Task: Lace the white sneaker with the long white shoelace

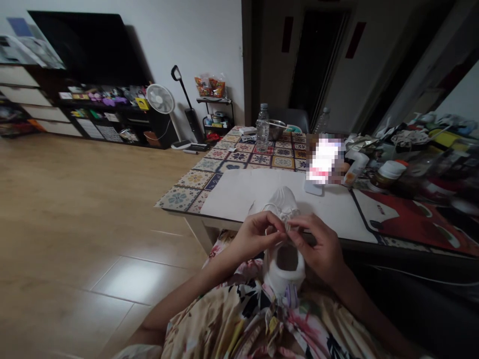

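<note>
A white sneaker (283, 271) rests on my lap, heel toward me and toe up against the table edge. My left hand (254, 233) and my right hand (318, 244) meet over its tongue. Both have their fingers pinched on the white shoelaces (285, 215) at the top of the shoe. My floral-print clothing (262, 319) lies under the shoe.
A table (239, 159) with a patterned tile cloth stands in front of me, bearing a white mat (262, 192), a water bottle (262, 128), a metal bowl (276, 128), a white jar (389, 172) and clutter at right. To the left are wooden floor, a fan (160, 98) and a TV unit.
</note>
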Demonstrator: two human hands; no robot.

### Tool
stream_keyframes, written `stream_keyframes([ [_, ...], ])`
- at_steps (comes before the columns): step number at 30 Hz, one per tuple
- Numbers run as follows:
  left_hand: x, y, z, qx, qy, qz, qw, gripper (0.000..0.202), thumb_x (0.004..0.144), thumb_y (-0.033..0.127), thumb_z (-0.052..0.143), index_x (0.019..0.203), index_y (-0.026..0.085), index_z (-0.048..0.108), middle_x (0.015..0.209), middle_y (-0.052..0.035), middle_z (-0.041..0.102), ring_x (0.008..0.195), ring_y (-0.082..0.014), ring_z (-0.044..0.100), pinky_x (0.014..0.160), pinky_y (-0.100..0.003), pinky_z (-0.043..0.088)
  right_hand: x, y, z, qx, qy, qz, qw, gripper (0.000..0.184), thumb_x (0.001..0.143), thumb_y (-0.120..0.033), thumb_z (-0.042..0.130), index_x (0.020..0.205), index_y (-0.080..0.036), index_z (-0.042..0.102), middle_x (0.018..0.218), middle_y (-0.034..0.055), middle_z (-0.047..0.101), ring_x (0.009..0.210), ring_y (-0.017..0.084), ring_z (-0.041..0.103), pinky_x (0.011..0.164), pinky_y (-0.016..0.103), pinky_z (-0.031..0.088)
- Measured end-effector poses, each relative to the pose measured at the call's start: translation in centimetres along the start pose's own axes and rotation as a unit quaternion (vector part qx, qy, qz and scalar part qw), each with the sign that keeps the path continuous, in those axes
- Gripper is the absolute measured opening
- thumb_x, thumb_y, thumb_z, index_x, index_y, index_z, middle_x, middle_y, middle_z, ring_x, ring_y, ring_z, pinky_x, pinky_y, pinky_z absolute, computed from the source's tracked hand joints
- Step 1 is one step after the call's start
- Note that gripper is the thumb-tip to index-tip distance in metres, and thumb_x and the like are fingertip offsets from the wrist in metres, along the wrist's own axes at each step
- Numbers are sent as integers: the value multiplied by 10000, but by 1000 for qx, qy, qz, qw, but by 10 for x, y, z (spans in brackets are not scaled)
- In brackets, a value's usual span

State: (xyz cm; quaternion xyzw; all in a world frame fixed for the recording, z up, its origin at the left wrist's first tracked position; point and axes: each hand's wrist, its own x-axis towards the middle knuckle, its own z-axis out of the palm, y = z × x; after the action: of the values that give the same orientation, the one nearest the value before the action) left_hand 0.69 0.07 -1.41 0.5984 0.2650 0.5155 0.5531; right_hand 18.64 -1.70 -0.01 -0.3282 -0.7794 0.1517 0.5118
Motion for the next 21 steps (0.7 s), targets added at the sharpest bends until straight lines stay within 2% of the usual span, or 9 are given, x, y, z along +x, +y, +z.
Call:
stream_keyframes([
  [3,0,6,1,7,16,2,1000,287,681,363,830,719,128,669,682,-17,610,657,-119,526,644,-241,398,3,0,-5,-51,-23,-56,997,149,875,-170,603,1004,-236,638,946,55,680,921,220,615,844,386,501],
  [6,0,11,0,41,14,8,999,284,687,387,823,772,133,730,737,-47,660,711,-145,569,686,-259,422,2,3,-5,-60,-22,-66,996,104,869,-154,598,931,-232,626,919,51,649,916,224,578,839,395,482],
  [9,0,13,1,50,11,4,999,305,686,416,818,787,136,752,756,-59,677,727,-156,585,699,-267,433,1,5,-4,-9,-49,-23,998,52,889,-187,575,895,-229,606,941,53,613,951,222,561,842,382,478],
  [13,0,11,4,-12,26,-62,998,372,625,444,851,761,118,735,680,-27,656,644,-121,559,639,-242,421,1,6,-2,70,-95,31,992,67,879,-172,542,910,-230,551,1015,59,592,1009,216,568,871,373,486],
  [15,1,11,6,-46,30,-84,995,377,594,424,871,749,112,728,675,-22,660,635,-115,564,637,-236,426,1,6,-1,43,-75,6,996,110,851,-148,564,908,-236,529,987,48,598,975,216,572,857,380,478],
  [18,2,11,7,-84,29,-102,991,361,563,390,891,727,115,725,666,-17,672,626,-112,575,646,-239,445,1,6,-2,-49,-30,-78,995,160,854,-133,582,960,-247,550,940,35,631,924,217,585,846,392,447],
  [21,3,14,7,-79,28,-114,990,355,547,397,896,691,119,729,632,-7,668,597,-100,557,616,-225,429,0,4,-5,-131,-38,-147,980,244,888,-122,571,1071,-277,612,979,34,675,954,213,610,860,381,430],
])
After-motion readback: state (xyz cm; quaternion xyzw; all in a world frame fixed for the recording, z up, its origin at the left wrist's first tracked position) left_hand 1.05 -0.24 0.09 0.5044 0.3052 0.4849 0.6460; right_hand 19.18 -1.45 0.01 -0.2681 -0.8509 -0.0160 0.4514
